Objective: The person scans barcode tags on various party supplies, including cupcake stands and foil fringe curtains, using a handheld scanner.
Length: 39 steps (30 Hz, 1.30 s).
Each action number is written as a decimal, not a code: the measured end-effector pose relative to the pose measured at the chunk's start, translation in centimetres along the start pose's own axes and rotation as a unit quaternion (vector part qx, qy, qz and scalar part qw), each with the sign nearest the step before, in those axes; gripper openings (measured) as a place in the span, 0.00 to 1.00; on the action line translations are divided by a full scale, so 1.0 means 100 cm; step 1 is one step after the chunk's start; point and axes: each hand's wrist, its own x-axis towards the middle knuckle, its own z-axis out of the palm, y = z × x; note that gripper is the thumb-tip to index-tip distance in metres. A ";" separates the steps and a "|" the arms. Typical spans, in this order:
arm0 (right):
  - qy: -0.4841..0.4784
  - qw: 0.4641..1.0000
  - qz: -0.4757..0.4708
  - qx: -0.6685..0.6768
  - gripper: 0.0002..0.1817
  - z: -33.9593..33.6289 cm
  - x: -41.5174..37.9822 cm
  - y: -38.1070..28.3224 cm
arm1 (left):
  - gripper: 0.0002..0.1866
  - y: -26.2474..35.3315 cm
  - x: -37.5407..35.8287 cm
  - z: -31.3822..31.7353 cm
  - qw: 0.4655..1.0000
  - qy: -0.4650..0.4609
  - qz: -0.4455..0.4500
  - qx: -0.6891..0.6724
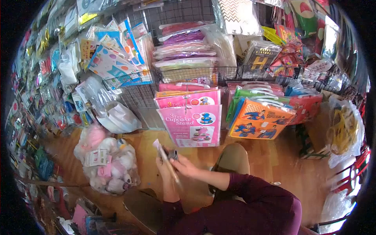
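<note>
My left hand [164, 170] is wrapped round a thin, flat, light-coloured item [168, 163] seen nearly edge-on, with a pale pink end at its top. Close against it on the right, my right hand [185, 165] has its fingers closed on a small dark object [172, 155], too small to name. Both hands are over the wooden floor, in front of my bent knees. Just beyond them hangs a pink cupcake stand pack [192, 127].
A clear bag of soft toys [109, 164] lies on the floor at left. Orange superhero bags [260, 120] hang ahead right, below wire baskets [231, 73] of packets. A cardboard box [315, 137] and a plastic bag [344, 127] stand at right.
</note>
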 end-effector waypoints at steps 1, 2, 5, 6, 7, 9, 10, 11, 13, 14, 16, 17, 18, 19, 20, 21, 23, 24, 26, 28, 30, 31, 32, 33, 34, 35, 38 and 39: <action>-0.009 0.999 -0.036 0.020 0.24 0.008 -0.003 0.001 | 0.09 0.005 0.003 -0.001 0.999 -0.001 0.004 -0.033; -0.018 0.996 -0.072 0.040 0.25 0.015 -0.006 0.001 | 0.09 -0.008 0.017 -0.023 1.000 0.000 0.007 -0.026; -0.070 0.982 -0.174 -0.001 0.26 0.021 -0.025 -0.018 | 0.07 -0.039 0.050 -0.084 0.871 -0.364 0.036 -0.329; -0.068 0.982 -0.174 0.006 0.26 0.022 -0.029 -0.024 | 0.07 -0.028 0.054 -0.085 0.897 -0.334 0.028 -0.289; -0.059 0.980 -0.189 0.001 0.26 0.023 -0.033 -0.029 | 0.07 -0.023 0.051 -0.078 0.919 -0.304 0.019 -0.250; -0.048 0.977 -0.206 -0.006 0.27 0.018 -0.030 -0.034 | 0.07 -0.029 0.018 -0.076 0.954 -0.246 0.007 -0.174; -0.020 0.973 -0.231 0.016 0.27 0.011 -0.022 -0.037 | 0.07 -0.026 0.010 -0.070 0.967 -0.215 0.001 -0.137; 0.007 0.966 -0.255 0.038 0.27 0.002 -0.014 -0.041 | 0.07 -0.026 0.008 -0.059 0.978 -0.183 -0.004 -0.101; 0.038 0.968 -0.249 -0.017 0.24 -0.022 0.008 -0.062 | 0.07 -0.034 0.022 0.020 0.993 -0.117 -0.016 -0.028; 0.066 0.964 -0.246 -0.073 0.22 -0.033 0.016 -0.070 | 0.07 -0.043 0.005 0.036 0.996 -0.085 -0.020 0.007; 0.012 0.990 -0.125 -0.067 0.18 -0.054 0.036 -0.062 | 0.07 -0.047 -0.015 0.048 0.997 -0.023 -0.019 0.071; -0.041 0.998 0.003 -0.054 0.16 -0.061 0.045 -0.055 | 0.07 -0.044 -0.025 0.041 0.995 0.009 -0.017 0.103; -0.041 0.997 -0.005 -0.060 0.16 -0.067 0.050 -0.050 | 0.07 -0.041 -0.027 0.045 0.990 0.040 -0.013 0.134; 0.048 0.999 -0.016 0.000 0.14 -0.071 0.054 -0.044 | 0.07 -0.034 -0.021 0.055 0.983 0.073 -0.008 0.166; 0.136 0.988 -0.029 0.061 0.13 -0.077 0.059 -0.040 | 0.07 -0.023 -0.014 0.061 0.984 0.070 0.003 0.161; 0.219 0.967 -0.042 0.124 0.13 -0.085 0.065 -0.037 | 0.07 -0.008 -0.003 0.064 0.983 0.075 0.027 0.168; 0.254 0.908 0.027 0.332 0.11 -0.106 0.069 -0.032 | 0.08 0.026 0.014 0.068 0.976 0.090 0.069 0.187; 0.274 0.886 0.071 0.368 0.10 -0.114 0.067 -0.037 | 0.08 0.047 0.021 0.081 0.957 0.101 0.131 0.236; 0.261 0.885 0.072 0.378 0.10 -0.119 0.067 -0.030 | 0.08 0.090 0.047 0.108 0.921 0.073 0.231 0.305; 0.239 0.885 0.076 0.392 0.10 -0.117 0.064 -0.034 | 0.08 0.130 0.071 0.144 0.901 -0.011 0.290 0.323; 0.256 0.939 0.063 0.221 0.13 -0.110 0.065 -0.020 | 0.07 0.172 0.079 0.199 0.882 -0.083 0.331 0.326; 0.284 0.946 0.023 0.154 0.14 -0.102 0.079 0.023 | 0.07 0.188 0.081 0.228 0.870 -0.112 0.351 0.328; 0.260 0.952 0.033 0.157 0.14 -0.103 0.076 0.018 | 0.07 0.202 0.088 0.253 0.852 -0.132 0.374 0.341; 0.236 0.957 0.045 0.160 0.14 -0.103 0.072 0.008 | 0.07 0.213 0.096 0.277 0.834 -0.152 0.395 0.354; 0.233 0.950 0.001 0.207 0.15 -0.100 0.070 0.003 | 0.07 0.221 0.105 0.302 0.843 -0.162 0.380 0.346; 0.233 0.950 -0.001 0.209 0.15 -0.101 0.066 -0.006 | 0.08 0.228 0.114 0.327 0.851 -0.171 0.363 0.337; 0.207 0.964 0.027 0.165 0.15 -0.101 0.068 0.004 | 0.09 0.238 0.140 0.391 0.787 -0.128 0.458 0.393; 0.209 0.963 0.025 0.167 0.15 -0.102 0.068 0.004 | 0.10 0.239 0.146 0.406 0.750 -0.105 0.511 0.407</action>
